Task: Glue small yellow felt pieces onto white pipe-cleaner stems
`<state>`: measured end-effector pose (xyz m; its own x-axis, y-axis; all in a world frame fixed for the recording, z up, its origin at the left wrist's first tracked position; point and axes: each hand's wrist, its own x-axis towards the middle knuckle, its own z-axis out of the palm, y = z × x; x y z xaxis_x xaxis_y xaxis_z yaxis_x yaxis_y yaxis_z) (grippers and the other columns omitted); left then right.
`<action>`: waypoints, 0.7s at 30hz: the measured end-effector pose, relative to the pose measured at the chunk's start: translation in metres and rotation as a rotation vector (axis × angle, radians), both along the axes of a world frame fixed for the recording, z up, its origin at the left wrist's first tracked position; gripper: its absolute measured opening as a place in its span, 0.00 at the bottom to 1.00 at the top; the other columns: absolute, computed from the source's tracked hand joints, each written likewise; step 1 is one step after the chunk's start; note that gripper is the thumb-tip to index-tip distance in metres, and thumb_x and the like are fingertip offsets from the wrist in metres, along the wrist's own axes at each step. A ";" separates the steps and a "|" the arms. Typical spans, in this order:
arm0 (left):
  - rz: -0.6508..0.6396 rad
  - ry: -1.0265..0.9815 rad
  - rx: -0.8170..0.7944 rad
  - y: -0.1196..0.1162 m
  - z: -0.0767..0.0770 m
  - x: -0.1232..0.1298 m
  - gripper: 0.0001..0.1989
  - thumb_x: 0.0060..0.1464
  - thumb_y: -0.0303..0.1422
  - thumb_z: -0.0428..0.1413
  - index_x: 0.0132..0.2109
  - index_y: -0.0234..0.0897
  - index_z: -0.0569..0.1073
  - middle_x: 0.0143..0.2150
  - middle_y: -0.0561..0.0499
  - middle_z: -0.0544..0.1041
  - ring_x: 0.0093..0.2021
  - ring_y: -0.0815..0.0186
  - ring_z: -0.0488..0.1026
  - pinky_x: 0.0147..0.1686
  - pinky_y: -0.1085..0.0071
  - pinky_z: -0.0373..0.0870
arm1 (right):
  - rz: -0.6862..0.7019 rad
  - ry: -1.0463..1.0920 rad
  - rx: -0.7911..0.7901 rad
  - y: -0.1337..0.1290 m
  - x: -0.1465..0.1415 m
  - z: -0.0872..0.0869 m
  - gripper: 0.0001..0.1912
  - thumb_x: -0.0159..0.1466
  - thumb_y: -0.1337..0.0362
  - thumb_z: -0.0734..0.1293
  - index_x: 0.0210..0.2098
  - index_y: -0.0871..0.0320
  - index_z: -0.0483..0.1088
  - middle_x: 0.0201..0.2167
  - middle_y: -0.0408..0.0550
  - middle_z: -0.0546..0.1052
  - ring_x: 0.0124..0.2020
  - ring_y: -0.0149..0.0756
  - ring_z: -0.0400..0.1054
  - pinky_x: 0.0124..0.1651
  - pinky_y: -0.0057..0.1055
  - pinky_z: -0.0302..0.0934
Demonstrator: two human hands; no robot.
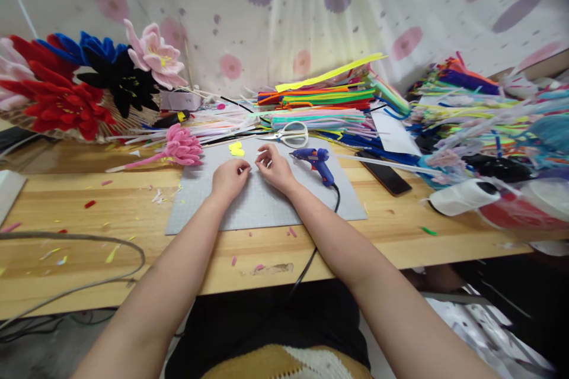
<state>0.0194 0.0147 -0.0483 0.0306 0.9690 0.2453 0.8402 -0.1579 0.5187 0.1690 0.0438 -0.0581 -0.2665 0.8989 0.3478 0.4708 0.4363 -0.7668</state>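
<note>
Over the grey cutting mat [267,213], my left hand [230,180] and my right hand [275,170] face each other, a small gap between their fingertips. Both have fingers curled in a pinch; anything in them is too small to make out. Small bright yellow pieces [236,149] lie on the mat just beyond my left hand. To the right of my right hand lies a blue hot glue gun [316,161], its cord running toward me. White-handled scissors [295,135] rest at the mat's far edge. A pink pipe-cleaner flower [183,147] lies left of the mat.
Bundles of coloured pipe cleaners [320,98] line the back of the wooden table [80,189]. Large fuzzy flowers [66,106] stand at the back left. A phone [386,174] and a white roll [464,196] lie to the right. A grey cable [89,235] curves across the left.
</note>
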 end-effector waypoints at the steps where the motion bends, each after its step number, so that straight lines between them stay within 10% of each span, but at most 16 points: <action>1: 0.013 -0.013 -0.006 0.000 0.000 0.000 0.10 0.51 0.34 0.51 0.37 0.40 0.75 0.37 0.50 0.78 0.38 0.64 0.72 0.39 0.70 0.65 | -0.005 -0.008 -0.002 0.000 0.000 0.000 0.18 0.54 0.69 0.60 0.45 0.55 0.57 0.33 0.40 0.74 0.28 0.26 0.65 0.36 0.26 0.59; 7: 0.086 -0.052 -0.017 -0.003 0.001 0.002 0.09 0.48 0.33 0.50 0.33 0.38 0.74 0.33 0.49 0.78 0.33 0.65 0.73 0.36 0.71 0.65 | -0.055 -0.070 -0.039 0.003 0.005 0.007 0.07 0.54 0.70 0.61 0.34 0.58 0.65 0.31 0.42 0.73 0.28 0.26 0.63 0.36 0.26 0.58; 16: 0.083 -0.019 -0.036 -0.005 0.000 0.003 0.08 0.48 0.32 0.49 0.31 0.38 0.73 0.32 0.49 0.77 0.33 0.65 0.72 0.36 0.70 0.65 | 0.477 -0.351 -0.589 -0.027 0.092 0.069 0.14 0.53 0.54 0.65 0.28 0.60 0.68 0.22 0.42 0.70 0.23 0.26 0.61 0.27 0.25 0.55; 21: 0.034 0.011 -0.044 -0.007 0.004 0.008 0.08 0.48 0.31 0.48 0.31 0.38 0.73 0.33 0.48 0.77 0.34 0.65 0.72 0.36 0.70 0.65 | 0.021 -0.710 -0.524 -0.024 0.153 0.076 0.23 0.47 0.43 0.68 0.18 0.59 0.67 0.15 0.43 0.66 0.18 0.27 0.57 0.23 0.27 0.50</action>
